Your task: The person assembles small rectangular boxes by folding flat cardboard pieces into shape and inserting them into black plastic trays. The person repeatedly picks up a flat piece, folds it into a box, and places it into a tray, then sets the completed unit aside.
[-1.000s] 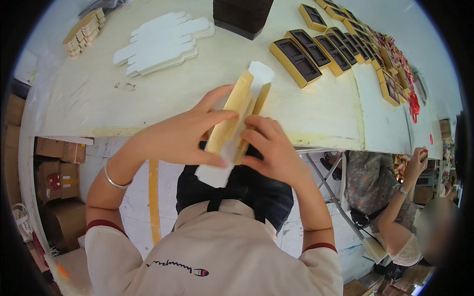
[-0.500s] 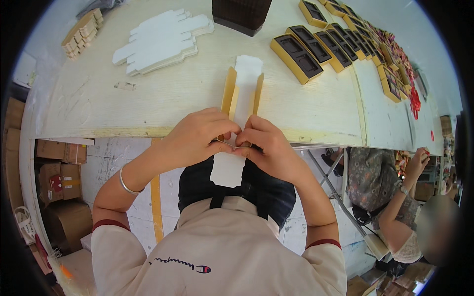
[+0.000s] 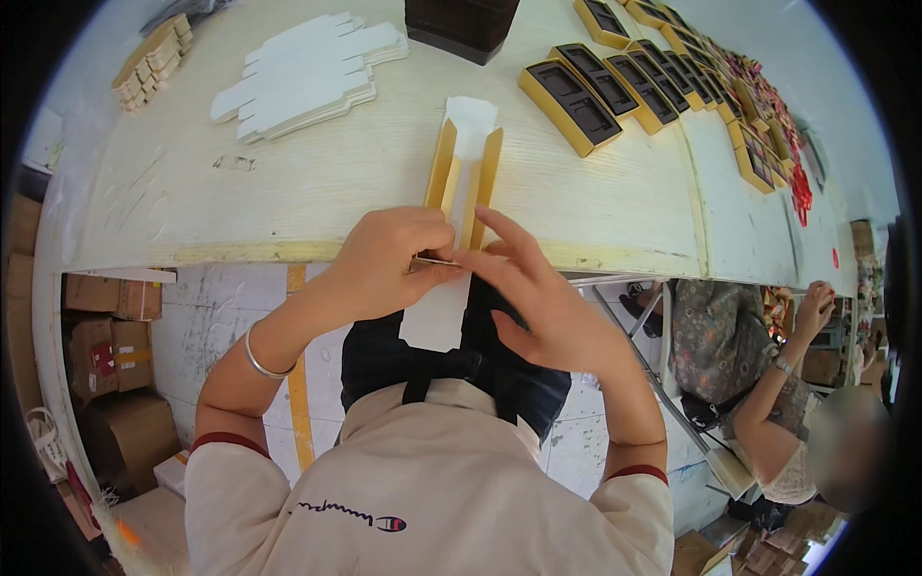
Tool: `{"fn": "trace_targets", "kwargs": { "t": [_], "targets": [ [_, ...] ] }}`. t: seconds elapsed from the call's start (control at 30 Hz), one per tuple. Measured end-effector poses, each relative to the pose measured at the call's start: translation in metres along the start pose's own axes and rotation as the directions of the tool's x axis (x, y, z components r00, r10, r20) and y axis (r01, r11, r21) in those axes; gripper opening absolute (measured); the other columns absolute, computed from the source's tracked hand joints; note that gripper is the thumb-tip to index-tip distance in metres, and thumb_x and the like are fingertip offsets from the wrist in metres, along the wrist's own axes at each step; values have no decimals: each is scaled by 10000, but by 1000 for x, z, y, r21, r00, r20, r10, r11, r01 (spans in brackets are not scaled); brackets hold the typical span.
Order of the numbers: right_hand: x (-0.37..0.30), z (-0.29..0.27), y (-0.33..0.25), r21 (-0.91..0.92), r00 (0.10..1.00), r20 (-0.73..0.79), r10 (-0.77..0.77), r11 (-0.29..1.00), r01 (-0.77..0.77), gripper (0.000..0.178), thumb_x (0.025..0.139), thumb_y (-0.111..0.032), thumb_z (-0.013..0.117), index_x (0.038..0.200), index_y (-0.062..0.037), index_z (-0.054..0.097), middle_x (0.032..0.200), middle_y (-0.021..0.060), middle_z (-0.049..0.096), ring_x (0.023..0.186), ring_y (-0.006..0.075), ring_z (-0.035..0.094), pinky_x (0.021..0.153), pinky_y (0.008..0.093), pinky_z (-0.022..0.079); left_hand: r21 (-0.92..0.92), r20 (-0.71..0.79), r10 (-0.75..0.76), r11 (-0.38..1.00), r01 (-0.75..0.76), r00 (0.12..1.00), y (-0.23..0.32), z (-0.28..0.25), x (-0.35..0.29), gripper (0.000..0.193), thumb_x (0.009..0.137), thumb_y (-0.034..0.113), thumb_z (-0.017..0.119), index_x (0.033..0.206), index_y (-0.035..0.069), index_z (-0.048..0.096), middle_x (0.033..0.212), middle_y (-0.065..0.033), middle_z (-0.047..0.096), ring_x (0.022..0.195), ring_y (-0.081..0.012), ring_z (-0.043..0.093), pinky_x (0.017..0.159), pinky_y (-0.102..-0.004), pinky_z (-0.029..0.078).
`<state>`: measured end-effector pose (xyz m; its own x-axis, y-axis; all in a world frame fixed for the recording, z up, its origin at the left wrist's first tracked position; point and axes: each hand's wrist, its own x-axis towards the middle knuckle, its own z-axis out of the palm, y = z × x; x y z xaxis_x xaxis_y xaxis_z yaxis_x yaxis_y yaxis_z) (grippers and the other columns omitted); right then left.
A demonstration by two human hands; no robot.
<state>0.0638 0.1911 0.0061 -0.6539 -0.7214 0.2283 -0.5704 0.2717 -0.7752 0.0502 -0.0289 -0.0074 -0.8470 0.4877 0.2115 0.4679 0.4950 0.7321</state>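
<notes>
Right hand (image 3: 543, 302) had come off its pinch at the carton's near folds and opened out; left hand (image 3: 403, 254) stayed there. Pale, wood-grained table (image 3: 307, 197) spanned the scene: yellowed near edge, dark scuffs on the left, seam on the right. Floor (image 3: 223, 336) below was pale tile, scuffed, yellow stripe (image 3: 301, 384) on the left. Co-worker (image 3: 778, 442) sat at right, one hand raised by the table edge. Brown cardboard boxes (image 3: 130, 432) were stacked under the table at left. Flat white blanks (image 3: 307, 82) lay piled far left; dark container (image 3: 461, 29) stood far centre. Gold boxes with dark inserts (image 3: 571, 106) ran toward far right. Part-folded gold-and-white carton (image 3: 463, 192) lay across the table's near edge at centre, side walls up, near white flap over the lap. Left thumb and fingers pinched its near fold; right fingers were spread, tips at the fold and right wall. Smaller: red ribbon (image 3: 801, 192) at right, peeling patch (image 3: 234, 163) on the left tabletop.
</notes>
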Motion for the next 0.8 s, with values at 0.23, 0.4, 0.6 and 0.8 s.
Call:
{"fn": "trace_targets", "kwargs": {
  "t": [0.23,0.4,0.6,0.8],
  "targets": [
    [4,27,37,-238,867,-385,-315,942,236,296,726,47,697,1009,-11,630,1028,144,622,880,302,588,745,367,491,-405,262,-174,873,272,949,5,-16,7,97,865,80,657,911,25,592,846,-21,552,684,-106,512,607,-227,437],
    [18,38,30,340,836,-525,161,940,33,116,808,50,661,898,3,604,891,131,584,743,253,564,643,314,472,-500,206,-159,831,244,966,-6,-11,-1,259,950,193,576,1144,35,513,985,-52,560,696,-135,510,619,-266,444],
    [18,37,23,-265,849,-510,-139,964,-2,233,773,15,697,985,6,602,1046,141,551,751,243,572,628,329,481,-441,-248,-162,897,38,955,9,14,-6,245,911,125,613,1115,22,526,1051,-106,557,704,-185,557,626,-283,458],
    [18,32,26,-560,918,-296,-265,826,58,228,743,-43,690,954,7,618,1005,120,539,771,264,578,656,350,476,135,-277,161,983,-127,947,2,25,-15,78,841,74,659,880,17,621,953,-103,574,681,-291,580,635,-354,484]
  ]
}}
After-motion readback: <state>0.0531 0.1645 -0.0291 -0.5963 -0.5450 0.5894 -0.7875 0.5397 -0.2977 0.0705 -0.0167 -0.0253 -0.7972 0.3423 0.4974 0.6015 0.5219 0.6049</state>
